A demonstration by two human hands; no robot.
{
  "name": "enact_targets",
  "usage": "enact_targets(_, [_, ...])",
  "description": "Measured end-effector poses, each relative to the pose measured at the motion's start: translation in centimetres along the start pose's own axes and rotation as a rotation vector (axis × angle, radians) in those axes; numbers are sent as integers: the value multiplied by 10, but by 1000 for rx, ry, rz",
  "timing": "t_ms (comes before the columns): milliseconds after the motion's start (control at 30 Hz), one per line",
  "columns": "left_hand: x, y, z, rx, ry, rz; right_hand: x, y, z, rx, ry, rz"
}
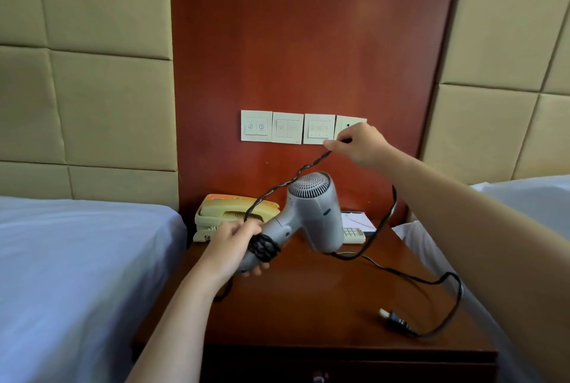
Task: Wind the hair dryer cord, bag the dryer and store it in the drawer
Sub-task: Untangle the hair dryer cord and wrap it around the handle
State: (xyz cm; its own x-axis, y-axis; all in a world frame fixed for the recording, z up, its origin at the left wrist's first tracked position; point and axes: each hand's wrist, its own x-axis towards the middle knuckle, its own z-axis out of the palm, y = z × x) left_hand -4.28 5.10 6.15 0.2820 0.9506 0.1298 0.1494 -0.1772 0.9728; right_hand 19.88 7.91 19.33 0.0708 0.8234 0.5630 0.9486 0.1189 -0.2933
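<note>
My left hand (234,246) grips the handle of a grey hair dryer (311,213), held above the wooden nightstand (308,314) with its grille facing up. Several turns of black cord (263,247) are wound round the handle. From there the cord rises taut up and right to my right hand (359,145), which pinches it in front of the wall switches. Beyond that hand the cord drops behind the dryer, loops across the nightstand top and ends in a black plug (398,322) lying near the front right. The drawer handle (319,378) shows at the bottom edge.
A yellowish telephone (225,216) sits at the nightstand's back left; a white remote (354,234) and a paper card (357,220) lie behind the dryer. Switch plates (288,128) line the red wood panel. Beds with white sheets flank the nightstand left (77,274) and right (524,197).
</note>
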Motion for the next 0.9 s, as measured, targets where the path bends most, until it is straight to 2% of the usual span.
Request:
enact_targets(133, [-7,4,1,-210,-90,-18,-11,12,12,33,-67,52])
enact_targets(267, [-8,5,3,-533,-125,-41,-30,25,27,-2,-190,78])
enact_targets(467, [11,-5,-9,-753,-19,-151,-58,21,35,-64,-353,-3])
enact_targets(600, [18,-13,-12,-866,110,-188,-70,6,30,-162,-391,-89])
enact_targets(733, [18,-17,-15,-808,208,-160,-84,-21,16,-242,-375,-239])
enact_targets(900, [16,-20,-7,-430,421,0,-98,-58,-5,-249,-294,-457])
